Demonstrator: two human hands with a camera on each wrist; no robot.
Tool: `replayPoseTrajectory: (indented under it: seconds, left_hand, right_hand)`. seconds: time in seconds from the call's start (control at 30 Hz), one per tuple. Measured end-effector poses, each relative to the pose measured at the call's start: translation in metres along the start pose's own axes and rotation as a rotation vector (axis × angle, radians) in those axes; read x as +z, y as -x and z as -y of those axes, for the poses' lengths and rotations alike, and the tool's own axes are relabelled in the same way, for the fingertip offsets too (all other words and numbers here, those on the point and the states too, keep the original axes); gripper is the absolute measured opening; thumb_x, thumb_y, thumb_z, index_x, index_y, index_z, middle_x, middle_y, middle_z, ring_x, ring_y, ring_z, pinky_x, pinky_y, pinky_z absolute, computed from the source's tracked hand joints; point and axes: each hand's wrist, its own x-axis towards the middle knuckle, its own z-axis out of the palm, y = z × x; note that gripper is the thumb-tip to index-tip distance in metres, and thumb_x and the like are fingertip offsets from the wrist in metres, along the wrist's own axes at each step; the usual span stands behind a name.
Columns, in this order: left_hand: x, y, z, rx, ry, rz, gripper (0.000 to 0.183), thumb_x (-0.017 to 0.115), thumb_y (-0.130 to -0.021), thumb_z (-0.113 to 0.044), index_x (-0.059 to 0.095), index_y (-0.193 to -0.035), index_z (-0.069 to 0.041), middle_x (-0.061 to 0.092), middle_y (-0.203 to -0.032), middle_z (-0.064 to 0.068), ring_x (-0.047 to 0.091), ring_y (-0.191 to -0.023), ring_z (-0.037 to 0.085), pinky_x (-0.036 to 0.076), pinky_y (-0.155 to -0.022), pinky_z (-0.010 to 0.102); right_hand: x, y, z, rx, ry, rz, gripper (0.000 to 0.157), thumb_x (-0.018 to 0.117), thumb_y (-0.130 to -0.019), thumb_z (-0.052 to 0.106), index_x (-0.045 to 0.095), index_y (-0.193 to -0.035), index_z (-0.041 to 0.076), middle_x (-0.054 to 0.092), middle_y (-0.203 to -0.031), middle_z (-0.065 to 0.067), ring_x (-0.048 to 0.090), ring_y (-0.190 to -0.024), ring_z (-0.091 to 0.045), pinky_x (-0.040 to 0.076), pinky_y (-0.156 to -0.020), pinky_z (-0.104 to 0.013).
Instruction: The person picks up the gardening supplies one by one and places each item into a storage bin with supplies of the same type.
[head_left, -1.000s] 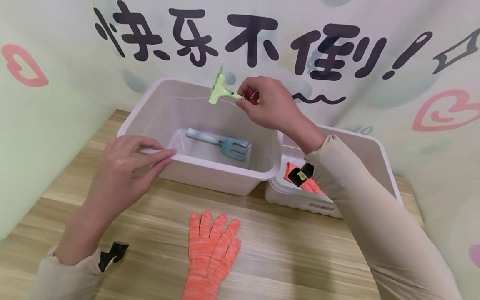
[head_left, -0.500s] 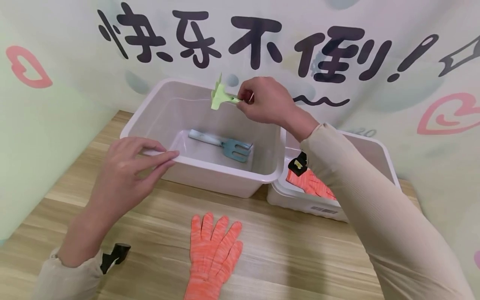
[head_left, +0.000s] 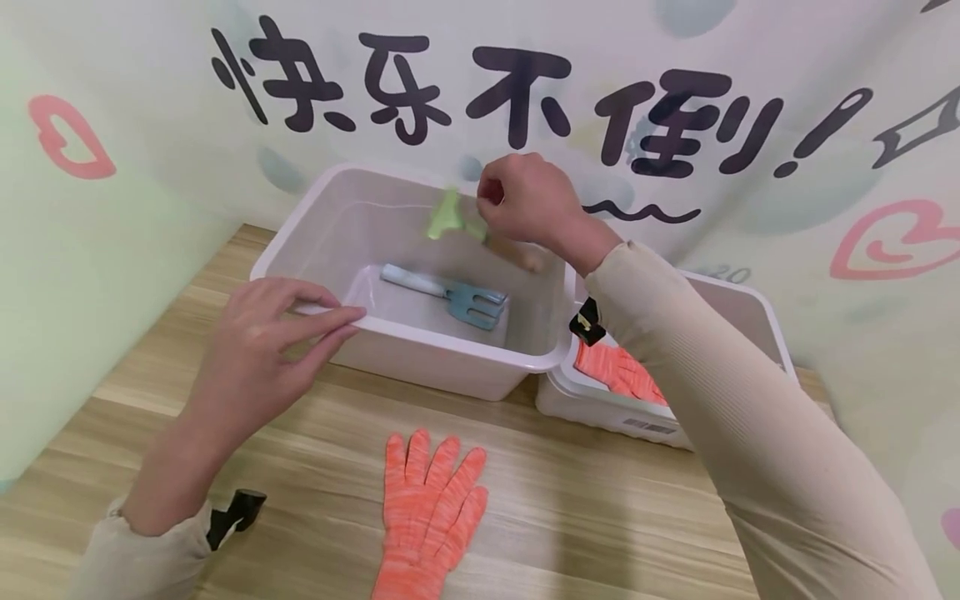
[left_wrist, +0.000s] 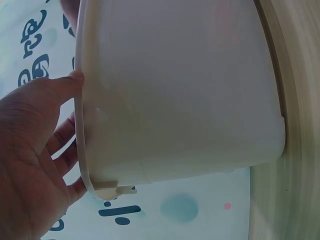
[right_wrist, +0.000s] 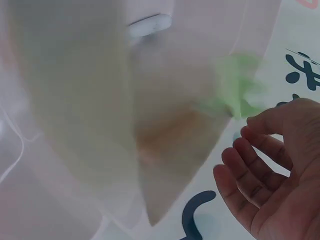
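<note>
A light green hand hoe (head_left: 447,217) with a brown handle is blurred in mid-air inside the left plastic bin (head_left: 450,337). It lies below and left of my right hand (head_left: 534,200), apart from it in the head view. In the right wrist view, the fingers are loosely bent with nothing between them, beside the blurred green head (right_wrist: 235,85). My left hand (head_left: 262,350) pinches the bin's near rim, with the thumb outside and fingers behind the rim in the left wrist view. On the bin floor lies a blue hand fork (head_left: 476,306) with a pale handle.
An orange work glove (head_left: 429,508) lies on the wooden table (head_left: 315,483) in front of the bin. A second bin (head_left: 600,404) stands at the right, partly behind my right forearm, holding another orange glove (head_left: 618,369). A printed curtain (head_left: 450,158) hangs close behind both bins.
My right hand has let go of the hand hoe, which has dropped below the fingers into the bin with its handle swung down to the right. My left hand stays on the rim.
</note>
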Motion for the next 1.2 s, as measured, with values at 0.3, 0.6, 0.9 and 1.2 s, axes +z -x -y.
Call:
replayPoseTrajectory:
  seconds: [0.3, 0.6, 0.9, 1.2]
  left_hand:
    - [0.0, -0.002, -0.003, 0.003, -0.007, 0.01, 0.029, 0.091, -0.076, -0.004, 0.086, -0.102, -0.014, 0.076, -0.098, 0.009, 0.065, -0.099, 0.035, 0.04, -0.086, 0.048]
    - [-0.002, -0.001, -0.003, -0.005, -0.007, 0.024, 0.028, 0.091, -0.077, -0.004, 0.086, -0.104, -0.013, 0.076, -0.099, 0.01, 0.064, -0.101, 0.036, 0.04, -0.089, 0.049]
    - [-0.003, -0.002, -0.002, -0.015, -0.022, 0.046, 0.028, 0.09, -0.079, -0.005, 0.086, -0.106, -0.013, 0.076, -0.1, 0.011, 0.064, -0.103, 0.037, 0.04, -0.091, 0.05]
    - [-0.002, -0.001, -0.001, -0.013, -0.028, 0.043, 0.029, 0.091, -0.079, -0.006, 0.086, -0.106, -0.014, 0.076, -0.1, 0.011, 0.065, -0.103, 0.036, 0.04, -0.088, 0.048]
  right_hand:
    - [-0.01, 0.019, 0.002, 0.031, 0.019, 0.003, 0.027, 0.055, -0.101, 0.022, 0.077, -0.102, 0.009, 0.073, -0.093, -0.01, 0.061, -0.083, -0.026, 0.049, -0.072, -0.037]
    - [-0.023, 0.045, -0.013, 0.057, 0.019, 0.046, 0.027, 0.057, -0.102, 0.026, 0.078, -0.105, 0.009, 0.076, -0.098, -0.01, 0.064, -0.083, -0.026, 0.051, -0.071, -0.036]
    - [-0.034, 0.077, -0.034, 0.089, -0.024, 0.054, 0.026, 0.06, -0.103, 0.03, 0.079, -0.109, 0.013, 0.076, -0.102, -0.008, 0.067, -0.088, -0.025, 0.052, -0.075, -0.037]
    - [-0.03, 0.11, -0.046, 0.1, -0.093, 0.023, 0.025, 0.063, -0.103, 0.03, 0.079, -0.112, 0.014, 0.079, -0.106, -0.007, 0.072, -0.095, -0.023, 0.054, -0.08, -0.039]
